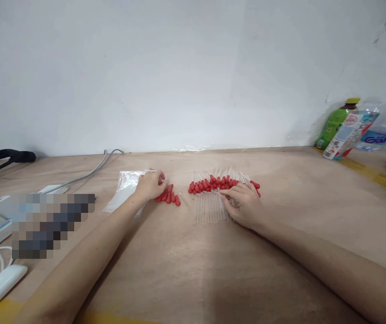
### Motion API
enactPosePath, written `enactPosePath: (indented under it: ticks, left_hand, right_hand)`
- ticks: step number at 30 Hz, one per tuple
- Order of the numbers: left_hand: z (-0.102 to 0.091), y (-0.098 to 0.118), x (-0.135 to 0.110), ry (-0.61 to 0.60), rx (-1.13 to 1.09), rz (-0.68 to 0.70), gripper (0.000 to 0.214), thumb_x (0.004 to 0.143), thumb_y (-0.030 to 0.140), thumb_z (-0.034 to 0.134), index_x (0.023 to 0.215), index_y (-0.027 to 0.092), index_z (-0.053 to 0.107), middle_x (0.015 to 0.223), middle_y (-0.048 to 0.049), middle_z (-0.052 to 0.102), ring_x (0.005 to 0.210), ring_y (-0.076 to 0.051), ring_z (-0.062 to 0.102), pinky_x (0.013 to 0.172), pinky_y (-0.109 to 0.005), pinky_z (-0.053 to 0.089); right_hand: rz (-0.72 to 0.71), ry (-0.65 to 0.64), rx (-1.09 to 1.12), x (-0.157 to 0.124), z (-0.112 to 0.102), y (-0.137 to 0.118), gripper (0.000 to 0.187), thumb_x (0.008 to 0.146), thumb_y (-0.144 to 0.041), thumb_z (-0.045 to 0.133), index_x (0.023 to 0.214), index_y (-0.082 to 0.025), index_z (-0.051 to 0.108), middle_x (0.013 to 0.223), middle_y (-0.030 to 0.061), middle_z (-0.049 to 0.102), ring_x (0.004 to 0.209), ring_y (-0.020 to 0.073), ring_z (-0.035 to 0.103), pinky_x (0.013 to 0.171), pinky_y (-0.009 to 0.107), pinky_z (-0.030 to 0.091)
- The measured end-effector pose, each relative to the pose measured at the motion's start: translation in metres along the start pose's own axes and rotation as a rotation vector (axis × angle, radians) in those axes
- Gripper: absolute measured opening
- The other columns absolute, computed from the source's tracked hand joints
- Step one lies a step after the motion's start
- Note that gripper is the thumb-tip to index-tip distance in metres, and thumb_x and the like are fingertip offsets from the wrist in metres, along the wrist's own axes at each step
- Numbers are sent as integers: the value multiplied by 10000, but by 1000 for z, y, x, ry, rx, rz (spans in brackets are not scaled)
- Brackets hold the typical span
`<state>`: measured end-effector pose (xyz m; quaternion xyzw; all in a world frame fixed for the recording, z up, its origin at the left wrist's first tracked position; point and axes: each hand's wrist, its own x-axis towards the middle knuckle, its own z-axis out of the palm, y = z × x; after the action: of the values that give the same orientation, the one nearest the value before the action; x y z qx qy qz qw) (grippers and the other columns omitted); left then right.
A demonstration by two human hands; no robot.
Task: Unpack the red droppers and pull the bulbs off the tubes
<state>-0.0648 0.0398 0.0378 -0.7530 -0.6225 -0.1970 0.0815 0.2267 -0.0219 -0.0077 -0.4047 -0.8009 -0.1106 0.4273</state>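
On a brown tabletop [186,265] lies a row of clear glass droppers with red rubber bulbs [218,183]. My right hand [243,204] rests on the row's right part, fingers curled and pinching one clear tube. A smaller heap of loose red bulbs [170,197] lies to the left. My left hand [150,184] is curled over that heap's left edge, fingers closed on bulbs I can only partly see. A single clear tube [183,200] lies between heap and row. Under my left wrist is a clear plastic bag [123,191].
A white wall stands behind the table. Plastic bottles [351,128] lean at the back right. At the left are a grey cable [92,173], white devices [0,283] and a blurred patch. A black object [7,157] lies at the far left.
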Motion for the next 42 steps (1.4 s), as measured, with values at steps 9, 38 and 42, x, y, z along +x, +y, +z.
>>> enactPosePath:
  ticks: [9,38,42]
  left_hand:
    - [-2,48,-19,99,-45,243,170,778,343,521,759,192,597,836,-47,555,855,-213,504,809,-374,365]
    - [24,70,-12,17,-110,98,253,786,408,500,704,201,620,871,-47,569,942,-238,485,865,-423,321]
    - [28,71,-11,57,-157,47,204,752,367,534,661,200,607,831,-41,572,925,-235,492,857,-405,340]
  right_hand:
    - [-49,35,-186,2,9,-13,157,741,-168,508,711,-198,659,577,-11,592,639,137,470,718,322,274]
    - [-195,-504,55,0,-25,-14,675,655,-706,499,1123,-225,566,842,44,529,824,196,435,782,372,251]
    - [-191,-460,47,1,-16,-17,577,703,-663,491,1044,-212,609,802,47,531,808,193,430,777,372,246]
